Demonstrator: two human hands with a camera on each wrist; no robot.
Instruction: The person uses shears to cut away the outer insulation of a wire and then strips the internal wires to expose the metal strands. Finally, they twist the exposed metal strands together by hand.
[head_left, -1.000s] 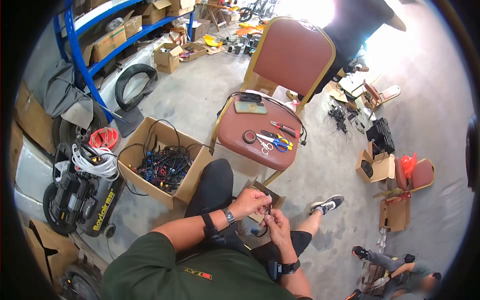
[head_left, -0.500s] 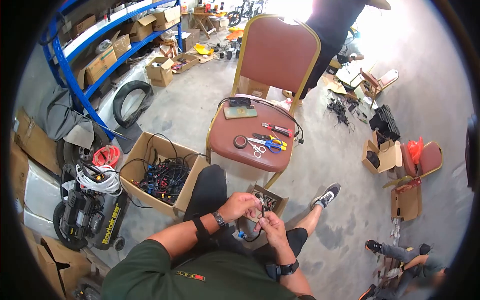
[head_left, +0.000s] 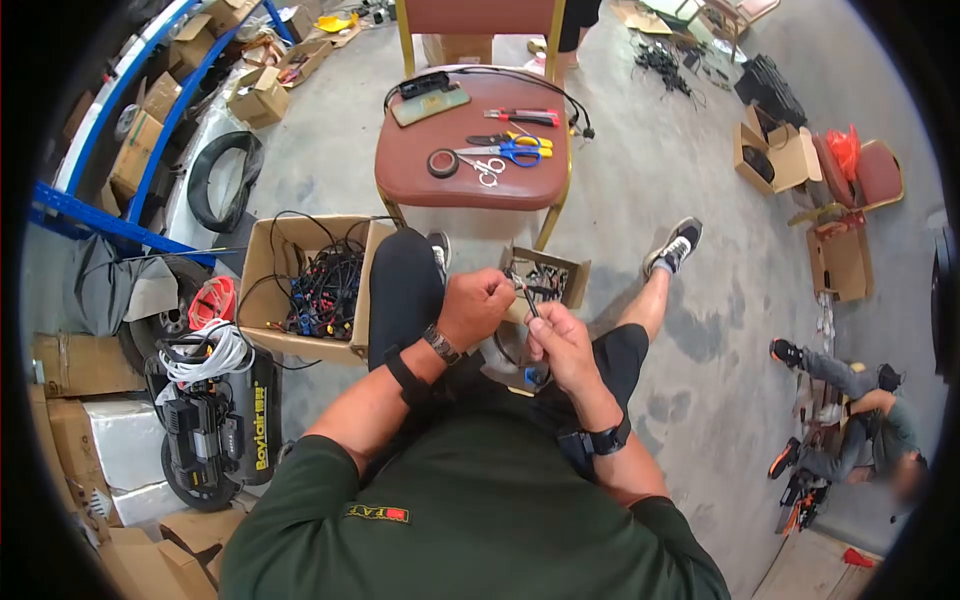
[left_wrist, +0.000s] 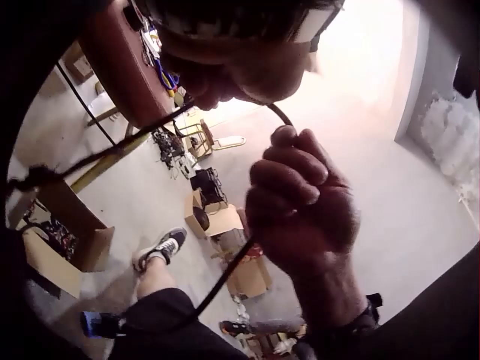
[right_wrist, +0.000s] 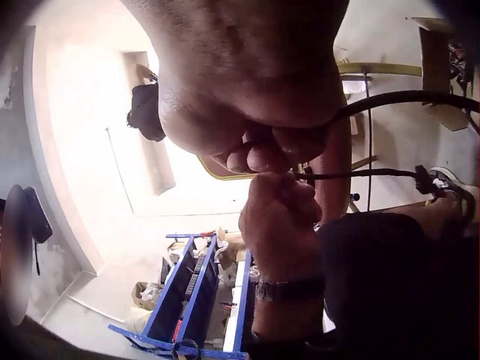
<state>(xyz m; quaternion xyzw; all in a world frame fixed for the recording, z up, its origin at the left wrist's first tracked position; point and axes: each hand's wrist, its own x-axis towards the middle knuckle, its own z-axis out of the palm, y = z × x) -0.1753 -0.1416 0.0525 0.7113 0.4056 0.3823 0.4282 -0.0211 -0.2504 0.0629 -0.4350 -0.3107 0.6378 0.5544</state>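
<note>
In front of my lap, both hands are on a thin black cable (left_wrist: 219,288) that runs between them. My left hand (head_left: 477,308) pinches one stretch with curled fingers. My right hand (head_left: 566,348) grips it a little lower and to the right, fingers folded round it in the left wrist view. From the right hand the cable loops down to a blue-ended connector (left_wrist: 99,324). Another length, with a dark lump (right_wrist: 427,180) on it, extends from the left hand. A small open cardboard box (head_left: 578,284) of loose parts lies just beyond the hands.
Ahead, a red-brown chair (head_left: 410,182) carries blue-handled scissors (head_left: 522,151), a tape roll (head_left: 443,163), a red cutter (head_left: 530,117) and a phone-like slab (head_left: 430,106). A carton (head_left: 262,330) of tangled wires stands left, beside a compressor (head_left: 255,440). Someone sits at lower right.
The head view has tilted down, so the chair sits higher in it. Both hands stay close together on the cable; the left hand's back is turned more upward.
</note>
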